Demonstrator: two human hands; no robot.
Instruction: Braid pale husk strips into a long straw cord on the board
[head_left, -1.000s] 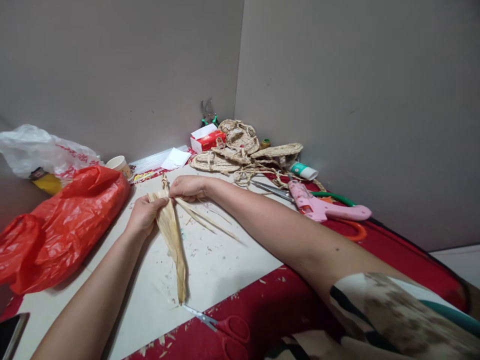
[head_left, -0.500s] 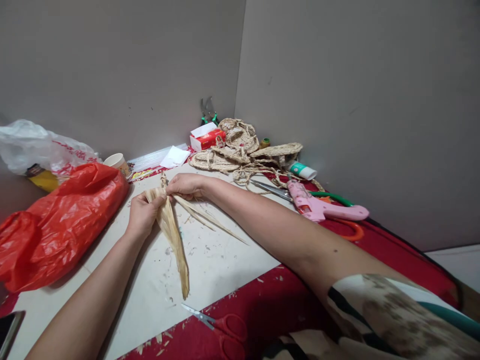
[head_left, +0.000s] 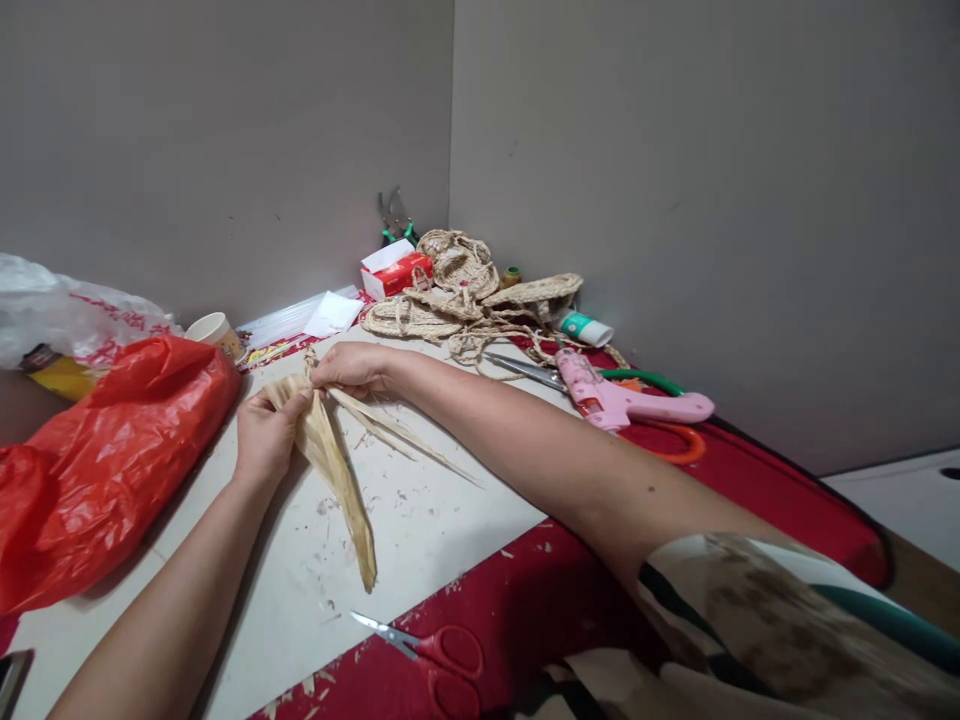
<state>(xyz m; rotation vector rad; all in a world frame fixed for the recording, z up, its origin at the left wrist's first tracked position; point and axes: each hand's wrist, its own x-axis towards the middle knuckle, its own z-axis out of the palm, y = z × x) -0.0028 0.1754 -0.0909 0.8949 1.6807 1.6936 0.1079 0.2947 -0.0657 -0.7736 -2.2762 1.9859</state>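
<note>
The pale husk [head_left: 334, 455] stretched beyond the scissors [head_left: 421, 648], long axis slanting toward their blades; the left hand [head_left: 266, 430] pinched its end farthest from them, the right hand [head_left: 349, 367] pinching just beside!

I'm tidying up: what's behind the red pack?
Green-handled cutters show behind the red pack, blades up; it hides their lower part, and whether anything else lies there can't be seen.
</note>
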